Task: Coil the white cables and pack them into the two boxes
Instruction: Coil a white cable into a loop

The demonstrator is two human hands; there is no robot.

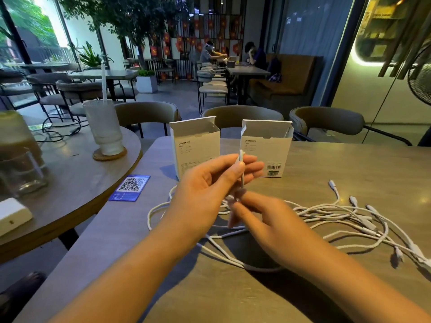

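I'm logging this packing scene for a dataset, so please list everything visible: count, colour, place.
boxes: two, white, open tops, upright at the table's far side, behind the hands.
held cable: one, white, raised between both hands.
loose cables: several, count unclear, white, tangled on the table, mostly right.
table: one, grey-brown, front.
QR card: one, blue, at the table's left edge.
glass with straw: one, frosted white, on a coaster, round table left.
chairs: three, grey, behind the table.
left hand: pinches the cable's upper end.
right hand: grips the cable lower down.
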